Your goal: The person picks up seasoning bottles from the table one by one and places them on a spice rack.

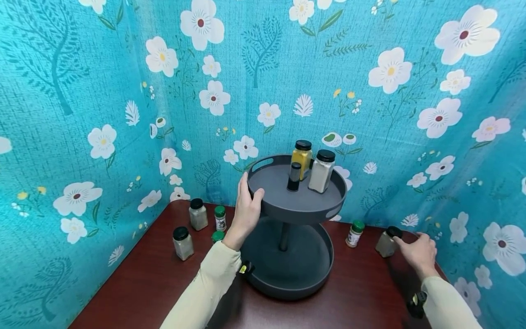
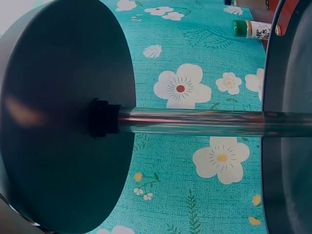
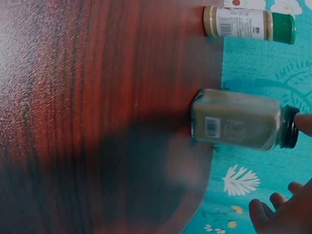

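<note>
A dark grey two-tier round tray stands on the table. My left hand rests against the left outside rim of its upper tier, fingers and thumb spread along the wall. At the far right, a square glass spice jar with a black lid stands upright, holding a grey-brown powder. A digit of my right hand touches its lid, while the other fingers are apart from the jar. On the upper tier sit a yellow spice jar, a pale spice jar and a small black-capped container.
Left of the tray stand two black-lidded jars and a green-capped bottle; another green cap shows behind my left arm. One more green-capped bottle stands between tray and right jar. Flowered blue cloth hangs behind the reddish-brown table.
</note>
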The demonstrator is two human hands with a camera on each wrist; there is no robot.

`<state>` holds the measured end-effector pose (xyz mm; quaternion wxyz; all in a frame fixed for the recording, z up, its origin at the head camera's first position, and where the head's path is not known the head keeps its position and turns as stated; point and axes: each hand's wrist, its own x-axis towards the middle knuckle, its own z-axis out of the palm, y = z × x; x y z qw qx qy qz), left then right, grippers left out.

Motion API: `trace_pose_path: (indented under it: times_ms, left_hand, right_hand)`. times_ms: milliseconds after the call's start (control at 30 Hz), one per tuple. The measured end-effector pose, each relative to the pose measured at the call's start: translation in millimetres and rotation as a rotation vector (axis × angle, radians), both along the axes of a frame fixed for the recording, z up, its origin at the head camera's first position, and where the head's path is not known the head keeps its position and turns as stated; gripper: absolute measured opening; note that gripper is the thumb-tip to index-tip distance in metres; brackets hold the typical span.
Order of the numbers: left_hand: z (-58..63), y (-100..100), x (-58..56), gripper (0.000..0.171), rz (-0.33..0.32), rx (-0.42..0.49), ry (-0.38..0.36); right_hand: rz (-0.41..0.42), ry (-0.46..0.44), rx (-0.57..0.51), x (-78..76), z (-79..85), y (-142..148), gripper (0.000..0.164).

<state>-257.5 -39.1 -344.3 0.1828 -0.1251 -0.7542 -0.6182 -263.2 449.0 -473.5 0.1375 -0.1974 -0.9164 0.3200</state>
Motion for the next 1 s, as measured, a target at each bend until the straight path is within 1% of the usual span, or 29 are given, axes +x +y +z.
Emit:
trace_pose_path:
  times_ms: [267, 500, 733, 867, 1000]
  left_hand:
    - [-1.0, 4, 6.6, 0.069, 0.048, -0.023, 0.034]
    - [-2.9, 6, 7.6, 0.069, 0.078, -0.035, 0.039]
    - [-1.9, 8, 9.1, 0.070, 0.095, -0.029, 0.048]
    - [-1.4, 11, 9.6, 0.070, 0.105, -0.036, 0.054]
    - [-2.1, 14, 10.6, 0.069, 0.112, -0.022, 0.067]
  right_hand:
    - [0.050, -0.067, -0.053, -2.5, -8.4, 7, 0.104]
    - [0.094, -0.108, -0.088, -9.5, -9.9, 10, 0.108]
    - [0.161, -0.102, -0.075, -15.5, -12.6, 5, 0.102]
    - [0.172, -0.118, -0.086, -17.5, -15.7, 0, 0.100]
    - [0.173, -0.098, -0.070, -18.7, -20.7, -4, 0.093]
